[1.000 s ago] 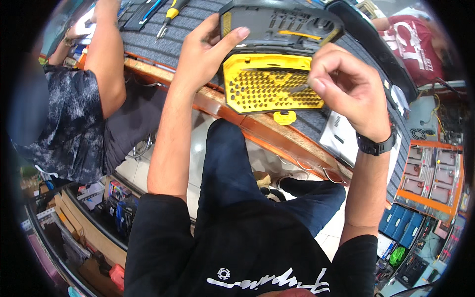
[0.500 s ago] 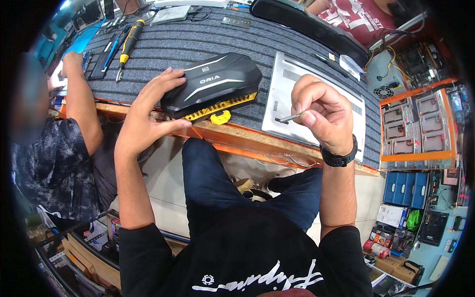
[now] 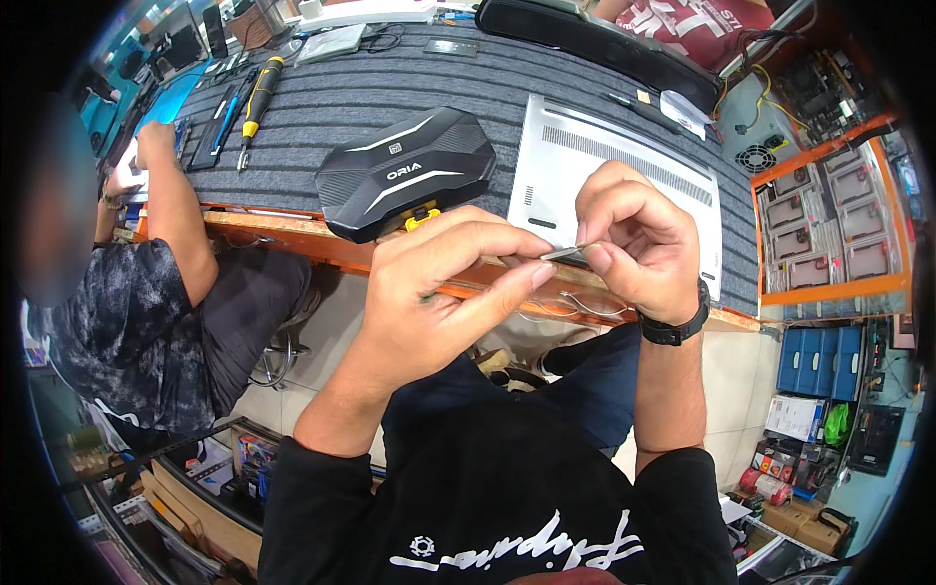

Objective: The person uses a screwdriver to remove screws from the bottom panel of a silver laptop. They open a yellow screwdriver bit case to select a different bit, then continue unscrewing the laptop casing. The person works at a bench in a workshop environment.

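Left hand (image 3: 444,283) and right hand (image 3: 639,249) nearly together now, both pinching a slim metal bit (image 3: 562,253), and one slack grip could drop it to the floor (image 3: 736,390) below them!

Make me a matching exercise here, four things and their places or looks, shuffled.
1. Screwdriver
2. Hard case
3. Silver laptop
4. Small metal piece

A. Pinched by the left hand and right hand
B. On the striped mat, right of the case
C. Black with a yellow latch
D. On the mat, left of the case

Pairs: 1-D, 2-C, 3-B, 4-A
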`<move>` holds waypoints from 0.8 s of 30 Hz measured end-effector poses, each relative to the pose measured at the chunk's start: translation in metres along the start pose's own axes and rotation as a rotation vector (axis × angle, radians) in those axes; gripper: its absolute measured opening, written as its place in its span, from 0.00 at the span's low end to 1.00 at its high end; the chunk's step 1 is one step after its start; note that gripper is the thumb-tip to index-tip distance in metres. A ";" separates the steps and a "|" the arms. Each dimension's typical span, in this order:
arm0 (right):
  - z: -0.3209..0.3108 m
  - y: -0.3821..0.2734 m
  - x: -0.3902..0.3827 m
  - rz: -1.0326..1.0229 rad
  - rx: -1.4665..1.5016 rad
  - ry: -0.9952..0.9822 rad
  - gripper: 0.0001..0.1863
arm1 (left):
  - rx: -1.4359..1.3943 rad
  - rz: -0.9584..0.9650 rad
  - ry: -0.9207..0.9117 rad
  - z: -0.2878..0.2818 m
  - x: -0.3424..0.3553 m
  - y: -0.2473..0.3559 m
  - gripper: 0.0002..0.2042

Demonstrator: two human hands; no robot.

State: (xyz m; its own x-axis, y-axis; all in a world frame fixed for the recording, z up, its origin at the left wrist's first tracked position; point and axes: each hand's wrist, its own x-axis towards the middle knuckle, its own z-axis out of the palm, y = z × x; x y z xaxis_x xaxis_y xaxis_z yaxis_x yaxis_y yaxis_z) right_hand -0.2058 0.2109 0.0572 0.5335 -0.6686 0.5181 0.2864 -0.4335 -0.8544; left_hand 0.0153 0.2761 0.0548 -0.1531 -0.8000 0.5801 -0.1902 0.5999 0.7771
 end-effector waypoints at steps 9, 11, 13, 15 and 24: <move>-0.003 0.002 -0.008 -0.009 0.004 0.004 0.10 | 0.001 0.031 0.071 0.012 -0.003 -0.001 0.09; -0.003 0.002 -0.008 -0.017 0.005 0.003 0.10 | -0.010 0.026 0.080 0.012 -0.004 -0.001 0.09; -0.003 0.003 -0.009 -0.021 0.004 0.001 0.10 | -0.011 0.026 0.085 0.013 -0.004 -0.001 0.09; -0.004 0.003 -0.010 -0.021 0.003 -0.002 0.10 | -0.002 0.032 0.087 0.014 -0.004 0.000 0.09; -0.003 0.005 -0.010 -0.017 0.008 -0.006 0.10 | 0.020 0.021 0.090 0.013 -0.005 -0.002 0.09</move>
State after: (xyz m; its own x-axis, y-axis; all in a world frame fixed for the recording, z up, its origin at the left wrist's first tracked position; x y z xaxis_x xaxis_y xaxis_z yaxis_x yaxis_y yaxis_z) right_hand -0.2122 0.2132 0.0477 0.5331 -0.6575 0.5325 0.3016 -0.4403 -0.8457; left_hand 0.0043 0.2787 0.0471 -0.0698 -0.7843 0.6165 -0.2072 0.6159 0.7601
